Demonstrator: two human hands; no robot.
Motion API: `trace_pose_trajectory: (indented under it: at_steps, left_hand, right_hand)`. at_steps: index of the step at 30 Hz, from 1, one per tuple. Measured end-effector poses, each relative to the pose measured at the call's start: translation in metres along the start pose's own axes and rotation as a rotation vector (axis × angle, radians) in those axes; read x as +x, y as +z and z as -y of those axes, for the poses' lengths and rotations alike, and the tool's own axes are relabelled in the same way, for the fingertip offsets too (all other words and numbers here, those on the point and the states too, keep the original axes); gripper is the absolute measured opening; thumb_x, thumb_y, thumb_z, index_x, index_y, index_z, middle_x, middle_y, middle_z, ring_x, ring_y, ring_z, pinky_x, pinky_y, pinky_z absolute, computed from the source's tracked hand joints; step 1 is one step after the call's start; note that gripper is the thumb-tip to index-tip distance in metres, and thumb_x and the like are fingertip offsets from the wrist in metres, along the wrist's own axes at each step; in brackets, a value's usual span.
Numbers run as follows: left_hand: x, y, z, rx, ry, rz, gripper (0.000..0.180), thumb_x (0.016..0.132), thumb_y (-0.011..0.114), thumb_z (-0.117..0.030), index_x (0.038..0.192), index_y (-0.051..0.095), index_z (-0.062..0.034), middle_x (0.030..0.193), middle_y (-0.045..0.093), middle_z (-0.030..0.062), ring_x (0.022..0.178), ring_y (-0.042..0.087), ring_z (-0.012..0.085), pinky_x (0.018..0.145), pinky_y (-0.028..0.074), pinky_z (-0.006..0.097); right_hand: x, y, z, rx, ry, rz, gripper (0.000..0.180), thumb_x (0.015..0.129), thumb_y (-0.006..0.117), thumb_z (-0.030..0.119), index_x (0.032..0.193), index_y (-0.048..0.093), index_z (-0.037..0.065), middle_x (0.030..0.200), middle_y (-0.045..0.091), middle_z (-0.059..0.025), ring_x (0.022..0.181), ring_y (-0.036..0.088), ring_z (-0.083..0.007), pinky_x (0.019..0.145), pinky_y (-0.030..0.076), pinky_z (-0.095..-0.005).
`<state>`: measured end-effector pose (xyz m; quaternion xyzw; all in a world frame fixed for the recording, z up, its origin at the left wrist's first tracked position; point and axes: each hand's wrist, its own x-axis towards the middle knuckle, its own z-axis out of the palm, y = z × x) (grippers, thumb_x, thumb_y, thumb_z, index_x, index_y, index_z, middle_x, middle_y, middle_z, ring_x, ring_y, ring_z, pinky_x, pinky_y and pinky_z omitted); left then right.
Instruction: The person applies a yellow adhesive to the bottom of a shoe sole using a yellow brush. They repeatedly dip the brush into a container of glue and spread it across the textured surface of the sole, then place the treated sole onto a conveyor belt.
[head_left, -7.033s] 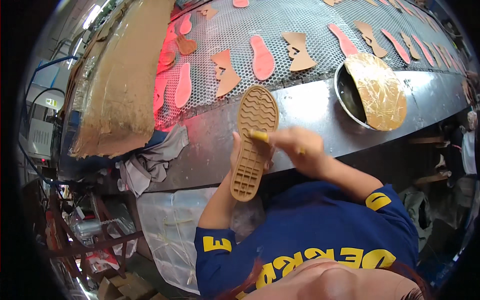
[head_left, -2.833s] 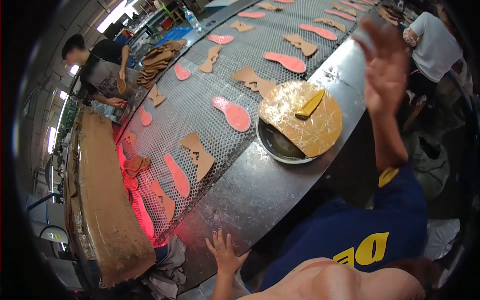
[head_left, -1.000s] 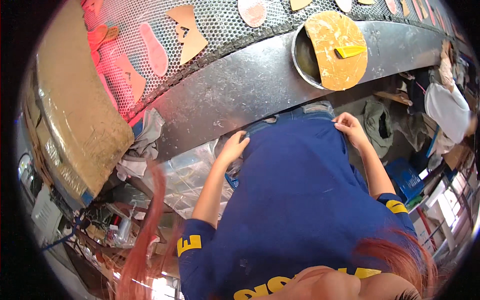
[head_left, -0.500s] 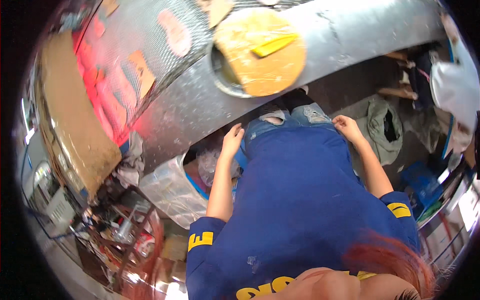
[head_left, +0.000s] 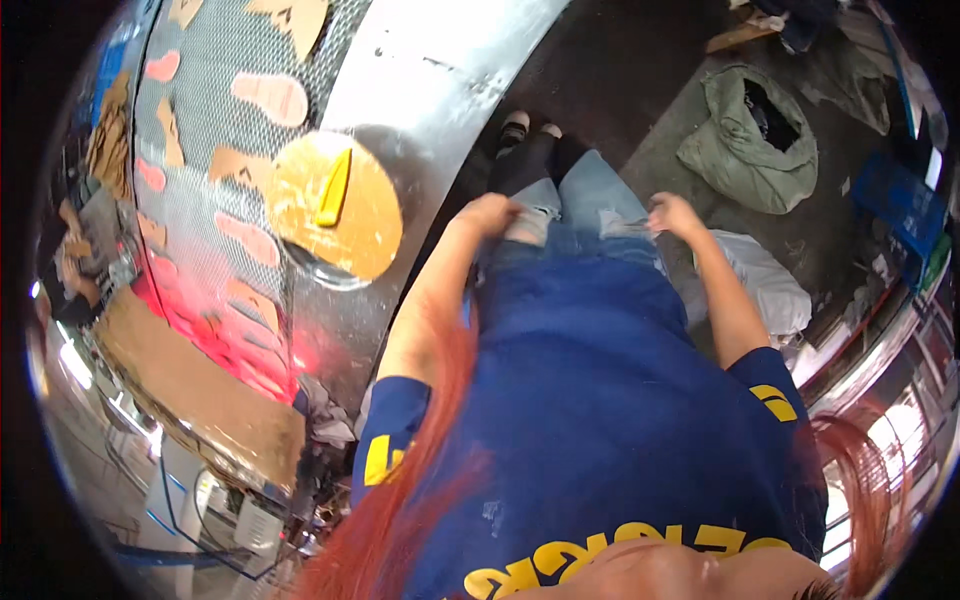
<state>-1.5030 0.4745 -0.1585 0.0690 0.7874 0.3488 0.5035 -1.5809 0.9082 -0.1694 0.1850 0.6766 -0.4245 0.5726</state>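
Ripped blue jeans (head_left: 590, 200) cover my legs below a dark blue shirt (head_left: 600, 350). Beside the left thigh, my left hand (head_left: 492, 213) touches the denim near a torn patch; its fingers are smeared by motion. At the outer edge of the right thigh, my right hand (head_left: 675, 214) has its fingers curled in and pinched at the denim. On the metal bench to my left lies a round tan board (head_left: 370, 225) over a bowl-like metal rim. A yellow strip-shaped piece (head_left: 334, 188) rests on that board, away from both hands.
Pink sole-shaped pieces (head_left: 270, 98) and brown cut pieces lie on a mesh belt (head_left: 205, 120), partly lit red near a tan cover (head_left: 205, 390). A grey-green sack (head_left: 750, 150), a white bag (head_left: 760, 285) and a blue crate (head_left: 898, 205) stand on the right. Another person's hands show far left.
My body has turned right, so the bench now lies along my left side. My left hand has moved in against the jeans; my right hand remains by the right thigh.
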Motion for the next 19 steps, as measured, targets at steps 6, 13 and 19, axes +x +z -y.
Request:
trace_pose_trajectory:
  at_steps: [6, 13, 19]
  left_hand:
    - [-0.028, -0.077, -0.121, -0.669, 0.115, -0.598, 0.035, 0.094, 0.051, -0.026, 0.123, 0.061, -0.0080, 0.114, 0.067, 0.0072, 0.097, 0.065, 0.0208, 0.081, 0.051, 0.030]
    - [-0.019, -0.065, -0.075, 0.290, 0.088, -0.398, 0.018, 0.087, 0.056, -0.017, 0.096, 0.070, -0.0105, 0.095, 0.069, 0.0172, 0.089, 0.067, 0.0343, 0.076, 0.053, 0.042]
    - [0.026, -0.075, -0.142, -0.019, 0.115, -0.468, 0.039, 0.086, 0.060, -0.029, 0.121, 0.057, -0.0112, 0.108, 0.067, 0.0202, 0.097, 0.065, 0.0394, 0.084, 0.051, 0.049]
  right_hand:
    - [-0.050, 0.002, 0.053, -0.077, -0.443, -0.619, 0.032, 0.089, 0.056, 0.014, 0.119, 0.061, 0.005, 0.110, 0.066, -0.0142, 0.095, 0.066, -0.0271, 0.088, 0.050, -0.0384]
    - [-0.076, 0.049, -0.021, -0.465, -0.197, -0.396, 0.032, 0.085, 0.062, 0.030, 0.108, 0.065, 0.008, 0.101, 0.068, -0.0205, 0.097, 0.065, -0.0368, 0.083, 0.051, -0.0423]
    - [-0.104, 0.066, -0.022, 0.435, -0.320, -0.798, 0.031, 0.089, 0.057, 0.024, 0.116, 0.062, 0.010, 0.109, 0.068, -0.0162, 0.098, 0.068, -0.0280, 0.082, 0.052, -0.0450]
